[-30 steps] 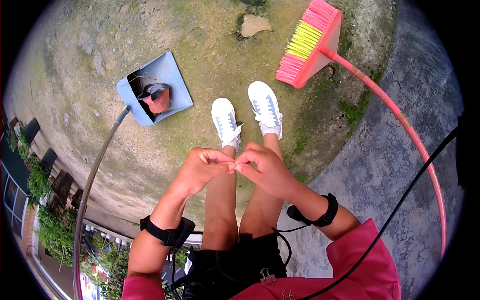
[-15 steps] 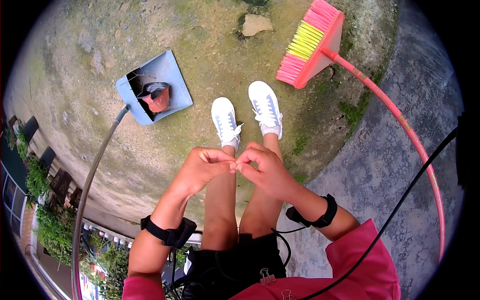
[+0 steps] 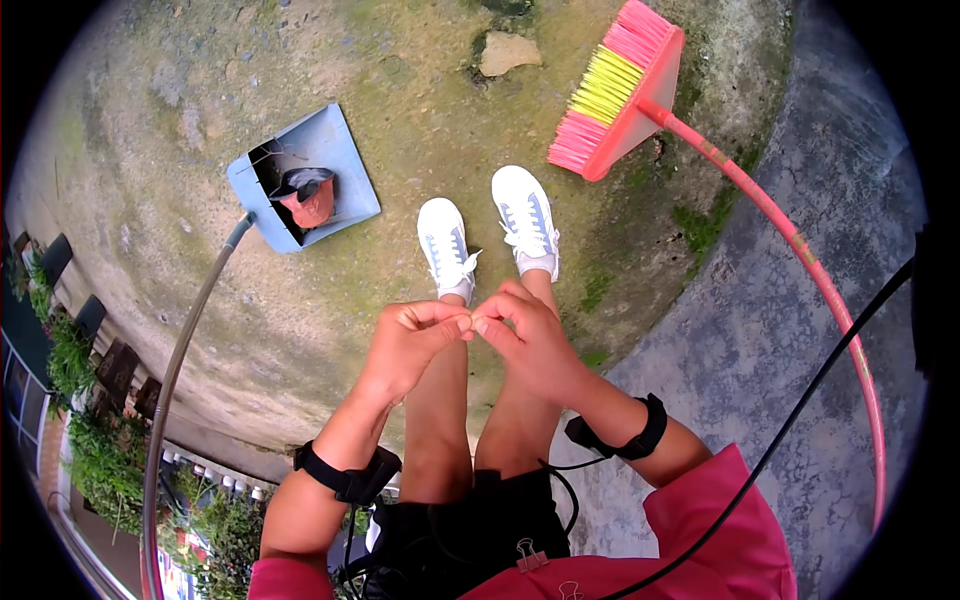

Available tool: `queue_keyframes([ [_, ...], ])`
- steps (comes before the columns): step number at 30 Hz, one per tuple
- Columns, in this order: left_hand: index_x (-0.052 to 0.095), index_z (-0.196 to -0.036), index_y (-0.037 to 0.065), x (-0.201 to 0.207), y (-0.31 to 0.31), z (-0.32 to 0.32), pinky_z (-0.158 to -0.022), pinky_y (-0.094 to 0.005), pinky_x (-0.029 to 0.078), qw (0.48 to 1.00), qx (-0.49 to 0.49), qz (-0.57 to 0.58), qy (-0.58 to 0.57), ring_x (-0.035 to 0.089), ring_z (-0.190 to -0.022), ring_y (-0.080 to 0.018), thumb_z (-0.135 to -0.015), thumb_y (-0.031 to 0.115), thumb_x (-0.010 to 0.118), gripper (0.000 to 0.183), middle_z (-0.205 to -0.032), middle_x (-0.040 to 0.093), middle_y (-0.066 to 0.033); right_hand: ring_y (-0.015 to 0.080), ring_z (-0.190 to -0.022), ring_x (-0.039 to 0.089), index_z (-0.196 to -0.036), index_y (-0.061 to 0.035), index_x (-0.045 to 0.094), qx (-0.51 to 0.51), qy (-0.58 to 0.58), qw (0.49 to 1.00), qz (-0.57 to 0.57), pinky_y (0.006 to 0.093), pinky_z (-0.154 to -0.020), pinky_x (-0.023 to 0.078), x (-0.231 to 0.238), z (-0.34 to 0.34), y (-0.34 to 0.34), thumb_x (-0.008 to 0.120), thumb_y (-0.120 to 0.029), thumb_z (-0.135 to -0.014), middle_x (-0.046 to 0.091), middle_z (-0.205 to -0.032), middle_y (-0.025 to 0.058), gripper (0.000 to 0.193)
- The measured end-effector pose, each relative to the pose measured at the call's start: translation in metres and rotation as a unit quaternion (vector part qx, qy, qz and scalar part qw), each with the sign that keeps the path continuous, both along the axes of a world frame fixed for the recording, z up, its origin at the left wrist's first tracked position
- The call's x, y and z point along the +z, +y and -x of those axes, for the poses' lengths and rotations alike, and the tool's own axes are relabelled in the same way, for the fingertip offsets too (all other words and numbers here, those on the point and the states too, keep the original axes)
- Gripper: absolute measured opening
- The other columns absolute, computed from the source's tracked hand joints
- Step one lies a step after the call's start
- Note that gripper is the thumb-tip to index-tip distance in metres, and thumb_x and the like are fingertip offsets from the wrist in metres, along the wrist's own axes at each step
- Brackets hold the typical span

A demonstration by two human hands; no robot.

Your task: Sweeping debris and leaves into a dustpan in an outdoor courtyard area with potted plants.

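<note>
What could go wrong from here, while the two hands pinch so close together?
Anything tiny pinched between the left hand and right hand might slip away; I cannot tell whether something is there. The black cable might snag on the broom handle, which it crosses in this view. A step left might knock the dustpan.

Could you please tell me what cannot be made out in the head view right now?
Head view: whether anything small sits between the pinched fingers of the left hand and right hand; the fingertips would hide it.
Head view: the dustpan handle's far end, cut off by the lower edge.
Head view: the broom handle's far end, lost at the dark rim.
</note>
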State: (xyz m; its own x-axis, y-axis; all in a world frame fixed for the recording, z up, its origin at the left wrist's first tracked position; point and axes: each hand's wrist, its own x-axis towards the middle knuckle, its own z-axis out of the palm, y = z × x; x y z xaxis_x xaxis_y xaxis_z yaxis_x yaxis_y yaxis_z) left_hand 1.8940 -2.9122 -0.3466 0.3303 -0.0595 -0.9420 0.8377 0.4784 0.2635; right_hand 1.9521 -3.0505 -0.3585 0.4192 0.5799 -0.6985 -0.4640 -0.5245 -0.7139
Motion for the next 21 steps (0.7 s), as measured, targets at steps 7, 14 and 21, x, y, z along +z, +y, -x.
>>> queue_keyframes([
  [7, 0.056, -0.075, -0.002, -0.003, 0.006, -0.002, -0.062, -0.0199, 0.040, 0.998, -0.067, 0.013, -0.014, 0.051, -0.067, -0.0083, -0.069, 0.005, 0.054, 0.009, -0.069, 0.057, -0.0061, 0.0235, -0.062, 0.045, -0.068, -0.0028, 0.049, 0.015, -0.007, 1.000, -0.010, 0.0307, -0.055, 0.035, -0.004, -0.002, 0.000, 0.048, -0.009, -0.068, 0.044, -0.068, 0.0080, 0.006],
  [14, 0.057, -0.071, 0.003, 0.001, -0.007, -0.002, -0.060, -0.0251, 0.038, 0.902, -0.322, -0.238, -0.162, 0.050, -0.065, -0.0165, -0.066, 0.005, 0.054, 0.007, -0.065, 0.054, -0.0098, 0.0224, -0.065, 0.045, -0.068, -0.0036, 0.049, 0.114, -0.210, 0.971, 0.022, 0.0304, -0.057, 0.035, -0.001, 0.002, -0.007, 0.051, -0.010, -0.066, 0.045, -0.069, 0.0069, 0.007],
  [21, 0.050, -0.063, 0.000, 0.011, 0.000, 0.007, -0.065, -0.0222, 0.036, 0.991, -0.101, -0.088, 0.021, 0.047, -0.062, -0.0102, -0.066, 0.000, 0.042, 0.008, -0.061, 0.052, -0.0053, 0.0184, -0.062, 0.048, -0.069, -0.0043, 0.050, 0.042, 0.006, 0.995, 0.093, 0.0266, -0.055, 0.037, -0.025, 0.046, -0.080, 0.047, -0.009, -0.066, 0.048, -0.069, 0.0061, 0.006],
])
